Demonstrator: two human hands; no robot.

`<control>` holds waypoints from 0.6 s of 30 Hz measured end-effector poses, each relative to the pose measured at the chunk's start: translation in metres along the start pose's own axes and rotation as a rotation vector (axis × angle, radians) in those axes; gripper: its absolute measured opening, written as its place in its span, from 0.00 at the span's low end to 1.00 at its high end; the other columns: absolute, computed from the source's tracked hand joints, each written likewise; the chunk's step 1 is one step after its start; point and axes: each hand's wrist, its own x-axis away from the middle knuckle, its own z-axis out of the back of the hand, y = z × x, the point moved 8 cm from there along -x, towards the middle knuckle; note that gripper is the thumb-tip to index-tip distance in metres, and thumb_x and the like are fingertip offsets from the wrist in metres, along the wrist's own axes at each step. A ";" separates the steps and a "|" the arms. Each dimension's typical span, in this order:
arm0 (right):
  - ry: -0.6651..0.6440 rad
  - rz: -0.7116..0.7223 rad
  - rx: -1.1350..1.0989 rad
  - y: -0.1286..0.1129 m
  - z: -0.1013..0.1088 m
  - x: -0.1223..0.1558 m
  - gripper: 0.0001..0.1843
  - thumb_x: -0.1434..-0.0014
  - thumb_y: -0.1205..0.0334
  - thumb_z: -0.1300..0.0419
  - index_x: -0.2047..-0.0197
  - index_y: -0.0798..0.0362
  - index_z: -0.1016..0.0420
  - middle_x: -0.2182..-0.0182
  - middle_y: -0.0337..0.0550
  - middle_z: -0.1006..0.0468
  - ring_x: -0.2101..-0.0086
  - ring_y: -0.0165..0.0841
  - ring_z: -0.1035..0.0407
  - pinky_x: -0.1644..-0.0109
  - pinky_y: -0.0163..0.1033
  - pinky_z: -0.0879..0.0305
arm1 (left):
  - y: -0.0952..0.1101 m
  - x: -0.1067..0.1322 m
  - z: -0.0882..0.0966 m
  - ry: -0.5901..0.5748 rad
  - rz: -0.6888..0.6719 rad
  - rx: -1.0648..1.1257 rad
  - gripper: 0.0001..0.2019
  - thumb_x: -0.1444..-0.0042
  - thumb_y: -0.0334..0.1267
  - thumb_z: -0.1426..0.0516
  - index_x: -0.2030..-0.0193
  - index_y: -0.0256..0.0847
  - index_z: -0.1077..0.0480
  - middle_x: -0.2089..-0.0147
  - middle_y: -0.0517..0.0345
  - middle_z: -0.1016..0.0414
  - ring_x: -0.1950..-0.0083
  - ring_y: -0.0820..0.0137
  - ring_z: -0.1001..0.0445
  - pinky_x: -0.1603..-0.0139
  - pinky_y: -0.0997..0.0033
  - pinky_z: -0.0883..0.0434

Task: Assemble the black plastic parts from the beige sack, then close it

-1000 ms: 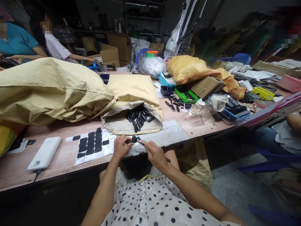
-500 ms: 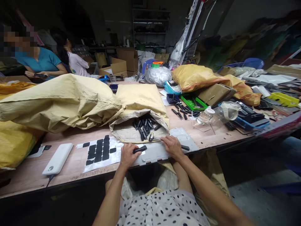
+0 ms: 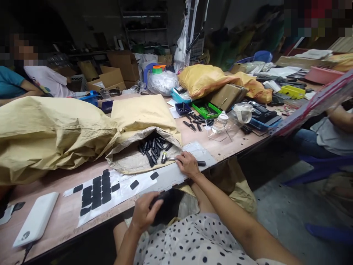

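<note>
At the table's front edge my right hand [image 3: 188,164] is closed around the shaft of a small hammer [image 3: 164,158]. The hammer lies low over a grey board [image 3: 168,179], its head to the left and its black grip to the right. My left hand [image 3: 145,212] is below the edge, over my lap, with its fingers curled round a black handle [image 3: 161,196] that is hard to see against the dark. Behind the hammer a beige sack [image 3: 121,161] lies with its mouth towards me, and several black handles [image 3: 154,146] show inside. Black rounded pads [image 3: 96,191] lie on white sheets to the left.
A white power bank [image 3: 38,217] with a cable lies at left. A second large sack [image 3: 52,136] is behind it. To the right stand a clear jar [image 3: 220,123], a green tray [image 3: 206,109] and a blue tray [image 3: 263,121]. Co-workers [image 3: 46,79] sit at far left and right.
My left hand has moved from the grey board down below the table edge with the black handle. My right hand stays on the hammer. The view has turned right.
</note>
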 end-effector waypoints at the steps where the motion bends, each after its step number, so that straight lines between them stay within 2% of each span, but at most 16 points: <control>1: -0.004 -0.010 -0.003 0.000 0.000 0.000 0.08 0.36 0.61 0.40 0.57 0.47 0.19 0.62 0.45 0.25 0.60 0.38 0.35 0.55 0.41 0.38 | 0.002 0.009 -0.013 -0.068 0.022 0.010 0.16 0.37 0.52 0.46 0.57 0.48 0.21 0.61 0.53 0.18 0.61 0.62 0.21 0.57 0.64 0.26; 4: -0.025 -0.025 -0.013 0.000 -0.001 -0.001 0.08 0.36 0.61 0.39 0.57 0.48 0.19 0.62 0.46 0.26 0.60 0.39 0.35 0.55 0.41 0.39 | -0.014 0.031 -0.053 -0.245 0.256 -0.088 0.16 0.36 0.50 0.49 0.56 0.47 0.22 0.63 0.54 0.17 0.64 0.63 0.20 0.59 0.66 0.26; 7: -0.044 -0.040 -0.020 0.000 -0.002 -0.001 0.08 0.36 0.60 0.40 0.57 0.47 0.19 0.62 0.46 0.26 0.60 0.39 0.36 0.55 0.41 0.39 | -0.042 0.043 -0.082 -0.377 0.517 -0.257 0.16 0.35 0.45 0.49 0.50 0.45 0.22 0.55 0.50 0.16 0.51 0.58 0.19 0.52 0.63 0.26; 10: -0.052 -0.050 -0.021 -0.001 -0.003 -0.002 0.08 0.36 0.60 0.40 0.57 0.47 0.19 0.62 0.46 0.26 0.60 0.39 0.36 0.55 0.41 0.39 | -0.057 0.045 -0.102 -0.494 0.620 -0.321 0.18 0.35 0.40 0.49 0.43 0.44 0.24 0.44 0.47 0.19 0.40 0.57 0.23 0.43 0.61 0.29; 12: -0.052 -0.054 -0.018 -0.002 -0.003 -0.003 0.07 0.36 0.60 0.40 0.58 0.48 0.19 0.62 0.46 0.26 0.60 0.39 0.36 0.55 0.41 0.39 | -0.059 0.044 -0.108 -0.540 0.634 -0.327 0.20 0.35 0.37 0.49 0.38 0.43 0.27 0.41 0.45 0.21 0.38 0.57 0.24 0.40 0.60 0.30; 14: -0.054 -0.054 -0.015 -0.003 -0.003 -0.004 0.07 0.36 0.60 0.40 0.58 0.48 0.20 0.62 0.46 0.26 0.60 0.39 0.36 0.55 0.41 0.39 | -0.051 0.040 -0.107 -0.546 0.583 -0.313 0.23 0.38 0.35 0.47 0.37 0.43 0.29 0.42 0.44 0.21 0.40 0.58 0.23 0.41 0.60 0.29; 16: -0.055 -0.053 -0.019 -0.004 -0.003 -0.004 0.07 0.36 0.60 0.40 0.58 0.48 0.20 0.62 0.46 0.25 0.60 0.39 0.35 0.55 0.41 0.39 | -0.030 0.030 -0.100 -0.524 0.453 -0.230 0.22 0.41 0.35 0.45 0.40 0.43 0.26 0.48 0.47 0.18 0.47 0.59 0.20 0.46 0.62 0.27; 18: -0.053 -0.056 -0.024 -0.004 -0.003 -0.004 0.07 0.36 0.60 0.40 0.58 0.48 0.20 0.62 0.46 0.25 0.59 0.39 0.36 0.55 0.41 0.39 | -0.002 0.015 -0.086 -0.472 0.308 -0.072 0.16 0.42 0.39 0.44 0.49 0.45 0.21 0.57 0.51 0.17 0.55 0.61 0.20 0.52 0.64 0.26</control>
